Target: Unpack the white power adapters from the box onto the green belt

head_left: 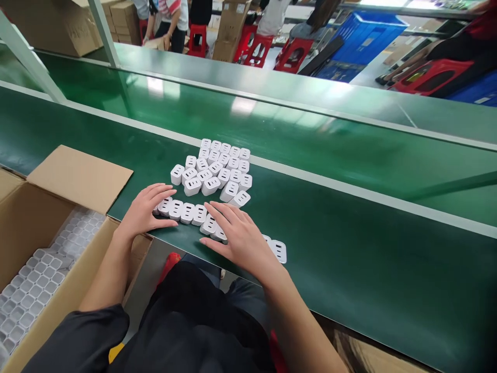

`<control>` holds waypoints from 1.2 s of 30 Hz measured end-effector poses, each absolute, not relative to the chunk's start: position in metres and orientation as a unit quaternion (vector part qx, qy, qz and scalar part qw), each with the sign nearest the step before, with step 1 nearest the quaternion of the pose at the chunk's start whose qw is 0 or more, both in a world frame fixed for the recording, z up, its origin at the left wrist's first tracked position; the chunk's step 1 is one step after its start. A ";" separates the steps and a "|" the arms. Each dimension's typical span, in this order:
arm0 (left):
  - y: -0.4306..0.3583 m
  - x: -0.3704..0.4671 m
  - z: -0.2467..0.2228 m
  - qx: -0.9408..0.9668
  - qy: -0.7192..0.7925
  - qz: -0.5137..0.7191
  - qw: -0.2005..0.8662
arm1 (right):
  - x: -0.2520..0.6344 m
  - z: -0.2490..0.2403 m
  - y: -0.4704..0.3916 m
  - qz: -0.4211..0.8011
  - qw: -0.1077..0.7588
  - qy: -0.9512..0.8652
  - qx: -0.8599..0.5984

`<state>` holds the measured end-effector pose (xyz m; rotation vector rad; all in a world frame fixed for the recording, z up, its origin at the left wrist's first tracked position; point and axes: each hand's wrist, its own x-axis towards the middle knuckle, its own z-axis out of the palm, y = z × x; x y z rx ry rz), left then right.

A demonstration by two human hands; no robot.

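Observation:
White charger blocks with dark port slots stand on the green table. A row of them (188,213) runs along the near edge, and a looser group (210,185) stands behind it. My left hand (149,210) rests around the row's left end, fingers apart. Over the right part of the row lies my right hand (238,235), its fingers spread and thumb in front, hiding some blocks. To the right of that hand, a block (278,251) shows at the row's end.
An open cardboard box (73,280) at the left holds clear plastic trays (33,287), its flap (81,178) over the table. Beyond the green belt (272,129) are seated people, red stools (293,54) and a blue crate (361,41). A metal post (104,33) stands back left.

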<state>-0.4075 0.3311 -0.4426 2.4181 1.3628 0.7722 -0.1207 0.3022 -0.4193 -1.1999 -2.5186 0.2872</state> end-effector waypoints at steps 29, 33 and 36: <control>0.337 -0.368 -0.420 0.906 0.398 0.140 -0.036 | -0.065 -0.435 0.274 0.076 0.380 -0.792 -0.472; 0.331 -0.343 -0.416 0.916 0.364 0.170 -0.020 | -0.024 -0.459 0.251 0.127 0.420 -0.737 -0.515; 0.328 -0.313 -0.417 0.932 0.321 0.169 -0.004 | -0.018 -0.481 0.244 0.192 0.421 -0.718 -0.520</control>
